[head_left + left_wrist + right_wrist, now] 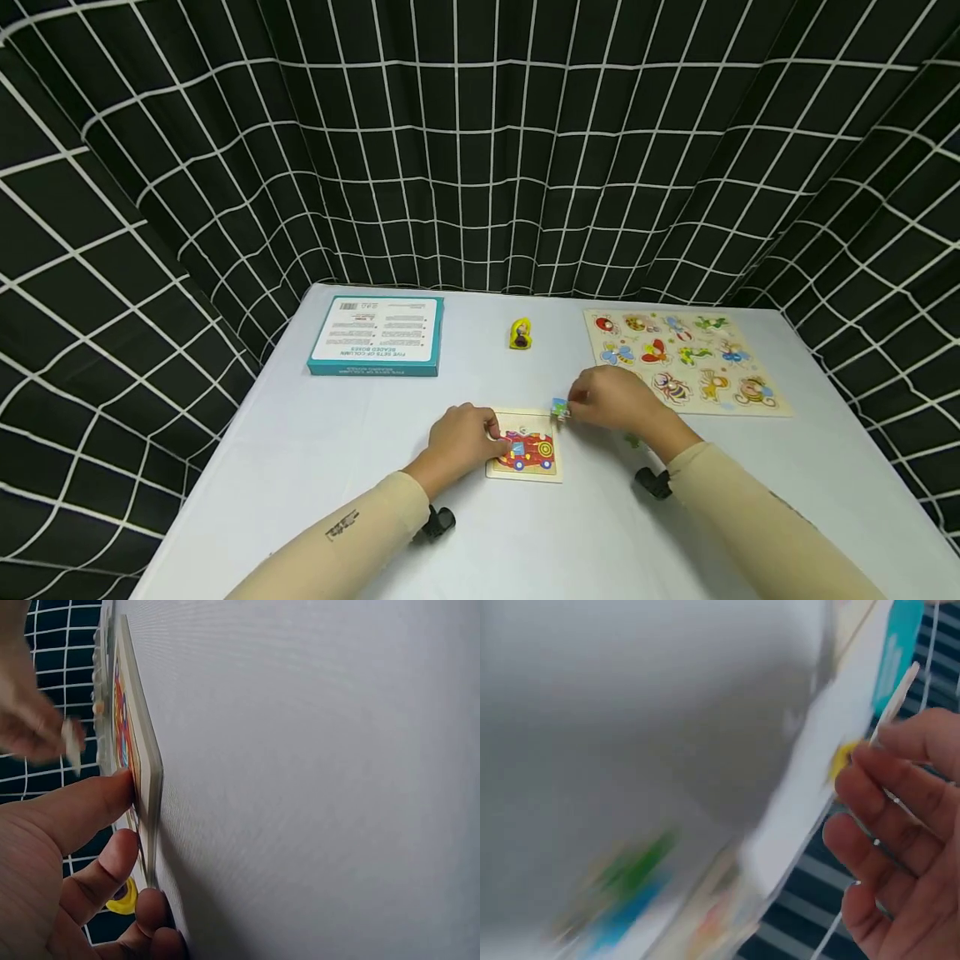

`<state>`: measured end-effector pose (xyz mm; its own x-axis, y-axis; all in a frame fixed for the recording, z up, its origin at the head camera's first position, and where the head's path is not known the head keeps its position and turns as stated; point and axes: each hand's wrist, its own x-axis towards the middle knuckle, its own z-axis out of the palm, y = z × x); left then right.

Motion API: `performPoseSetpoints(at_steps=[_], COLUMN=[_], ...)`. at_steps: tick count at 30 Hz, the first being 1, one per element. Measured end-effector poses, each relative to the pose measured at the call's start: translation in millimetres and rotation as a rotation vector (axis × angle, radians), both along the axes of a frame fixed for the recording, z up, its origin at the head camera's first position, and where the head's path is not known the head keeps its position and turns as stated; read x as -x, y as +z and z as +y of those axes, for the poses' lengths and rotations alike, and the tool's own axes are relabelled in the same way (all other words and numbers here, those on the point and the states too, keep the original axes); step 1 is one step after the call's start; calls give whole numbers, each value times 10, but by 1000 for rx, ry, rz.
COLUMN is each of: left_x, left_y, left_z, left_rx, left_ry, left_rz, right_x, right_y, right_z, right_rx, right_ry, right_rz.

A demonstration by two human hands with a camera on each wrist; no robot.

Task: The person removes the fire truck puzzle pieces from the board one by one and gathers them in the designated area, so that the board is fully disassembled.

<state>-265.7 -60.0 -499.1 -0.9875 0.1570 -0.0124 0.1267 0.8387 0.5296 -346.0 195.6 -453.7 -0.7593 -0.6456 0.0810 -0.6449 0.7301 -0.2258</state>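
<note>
A small square wooden jigsaw puzzle point(536, 477) with a red vehicle picture lies on the white table. At its left side my left hand point(459, 437) holds it, the thumb pressing on the face near the edge and other fingers at the side, as the left wrist view shows. My right hand point(611, 402) pinches a puzzle piece point(559, 408) printed green and blue between thumb and forefinger, raised just beyond the puzzle's upper right corner. Seen edge-on in the right wrist view, the piece point(897, 701) looks thin and pale. Another green-printed piece point(632, 440) lies partly hidden under my right wrist.
A teal and white box point(375, 333) lies at the back left. Near the back middle sits a small yellow object point(520, 333). A large wooden board with insect pictures point(682, 354) occupies the back right, partly behind my right hand. Black grid-patterned curtains point(450, 150) surround the table.
</note>
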Motion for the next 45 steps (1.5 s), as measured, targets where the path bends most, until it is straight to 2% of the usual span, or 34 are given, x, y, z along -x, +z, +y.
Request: performPoseSetpoints(at_steps=[5,9,17,26,33,36,39,42,45], left_x=[15,30,37,22,-14,-17,-19,-6,4], left_y=[1,14,-3,-39,-62,-73,-74,-55,2], left_z=[-36,-60,-33,-4,7,2,9,42,107], left_rx=[4,11,0,9,-5,4,12,23,40], left_ry=[-2,-3,-6,2,-4,-6,-13,-25,-73], left_rz=[-19,-21,-24,-19,-18,-25,-35,-13,18], right_x=[-19,-48,-90,-152,-150,-144,-153,-183,-243], right_y=[-63,-122,-186,-259,-265,-279,-262,-195,-112], right_z=[393,505,530,458,528,509,470,379,203], right_rx=[9,20,36,70,95,109,98,89,103], right_ry=[-140,-177,-160,-137,-135,-107,-79,-94,-63], right_rz=[-174,-230,-183,-176,-303,-312,-295,-253,-219])
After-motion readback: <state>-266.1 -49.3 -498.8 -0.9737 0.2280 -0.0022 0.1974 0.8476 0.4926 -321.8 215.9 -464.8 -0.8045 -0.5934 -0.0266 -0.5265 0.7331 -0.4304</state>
